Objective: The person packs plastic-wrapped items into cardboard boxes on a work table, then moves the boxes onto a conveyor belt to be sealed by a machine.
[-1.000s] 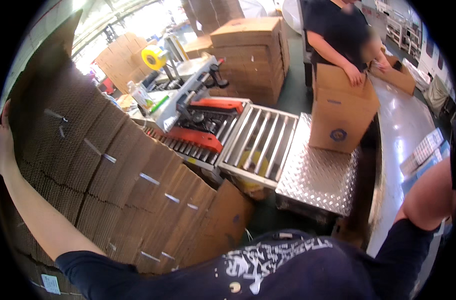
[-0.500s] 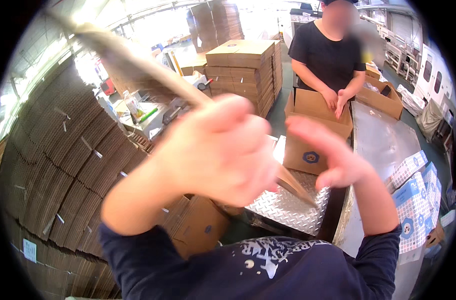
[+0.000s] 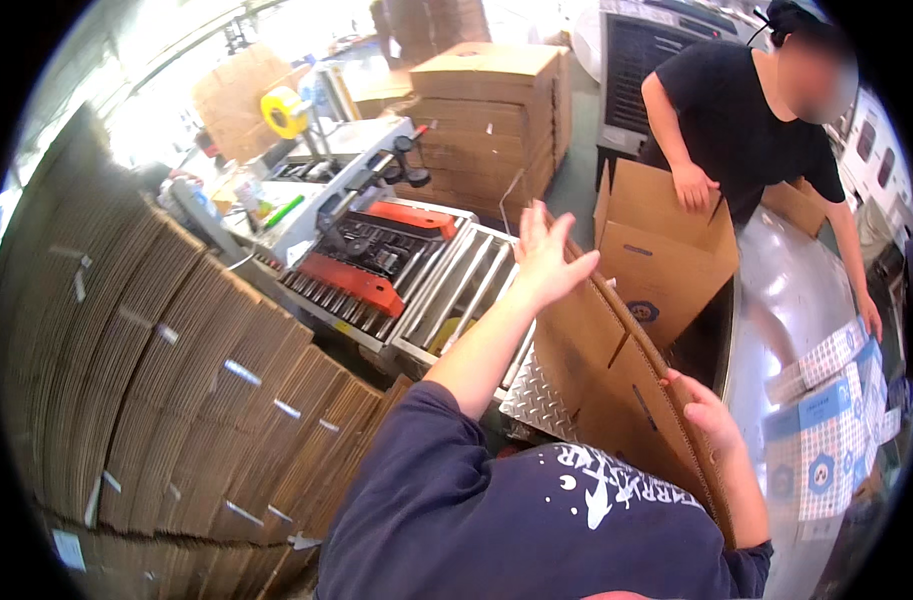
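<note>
A flattened brown cardboard box point(image 3: 611, 375) stands tilted on edge in front of me, its folded layers close together. My left hand point(image 3: 551, 265) holds its far upper end, fingers stretched along the board and thumb reaching over the edge. Lower down, my right hand point(image 3: 711, 412) grips the same box at its right-hand edge, with the fingertips on the rim. Under the box shows a diamond-plate metal platform point(image 3: 538, 398). Just beyond stands an open cardboard box point(image 3: 666, 255), with a co-worker's hand point(image 3: 694, 187) at its rim.
Tall stacks of flat cardboard point(image 3: 176, 400) rise on my left. A roller conveyor point(image 3: 466, 300) with a taping machine point(image 3: 366, 245) runs ahead. On the right, a metal table point(image 3: 766, 310) carries blue-and-white printed cartons point(image 3: 821, 440), which the co-worker's other hand touches. More flat boxes point(image 3: 486, 120) are piled behind.
The flattened box has swung from a blurred raised position down in front of me, and my right hand has come onto it. The co-worker has leaned right, reaching to the printed cartons. My view has shifted.
</note>
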{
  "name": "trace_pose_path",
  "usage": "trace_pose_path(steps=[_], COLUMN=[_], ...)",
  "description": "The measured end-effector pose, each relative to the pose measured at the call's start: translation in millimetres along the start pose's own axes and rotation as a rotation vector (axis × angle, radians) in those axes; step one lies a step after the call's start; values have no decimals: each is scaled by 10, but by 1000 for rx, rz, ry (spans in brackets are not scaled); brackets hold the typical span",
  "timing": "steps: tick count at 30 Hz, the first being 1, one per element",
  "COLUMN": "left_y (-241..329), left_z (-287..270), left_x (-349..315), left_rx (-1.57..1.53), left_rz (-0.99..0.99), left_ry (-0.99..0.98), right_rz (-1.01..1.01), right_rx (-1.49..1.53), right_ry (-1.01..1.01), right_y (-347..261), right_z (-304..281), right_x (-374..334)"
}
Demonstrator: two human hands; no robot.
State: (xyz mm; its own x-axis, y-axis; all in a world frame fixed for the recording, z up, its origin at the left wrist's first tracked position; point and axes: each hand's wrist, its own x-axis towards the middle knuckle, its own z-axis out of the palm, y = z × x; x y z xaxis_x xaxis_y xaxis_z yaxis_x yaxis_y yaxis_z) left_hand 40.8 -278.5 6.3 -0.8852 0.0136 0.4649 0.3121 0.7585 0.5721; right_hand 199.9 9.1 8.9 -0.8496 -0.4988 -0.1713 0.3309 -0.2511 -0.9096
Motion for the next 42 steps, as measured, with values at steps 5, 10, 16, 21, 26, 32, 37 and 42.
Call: trace_pose_path(steps=[5,10,16,21,26,32,37,42], left_y=[-388,-412,-214,-476,-408,-944,-1228,-1798], left_z=[336,-302,272,-204,-236,-43,120,1136], left_x=[99,653,391,447,964,584,94,-250], left_rx=[-750,-704,304,-534,-370,382,-513,-1112], left_rz=[-152,252,642,666,655,266,-102,-542], left_ry=[-71,-701,-1125,-1931,-1472,-709,-541,-806], right_rz=[55,-313,-238,122,-524,-598,-122,158], right_rx=[-404,-651,-831,-435,-1160,-1914,-1815,-851], right_ry=[396,967,248,211,521,593,384,744], right_y=[-330,-791,282,-202,-1188,-946,-2,66], right_z=[-160,-727,-153,-409,-425,144,-222,-2108], right_x=[119,327,1225,974,1505,1910,1543,553])
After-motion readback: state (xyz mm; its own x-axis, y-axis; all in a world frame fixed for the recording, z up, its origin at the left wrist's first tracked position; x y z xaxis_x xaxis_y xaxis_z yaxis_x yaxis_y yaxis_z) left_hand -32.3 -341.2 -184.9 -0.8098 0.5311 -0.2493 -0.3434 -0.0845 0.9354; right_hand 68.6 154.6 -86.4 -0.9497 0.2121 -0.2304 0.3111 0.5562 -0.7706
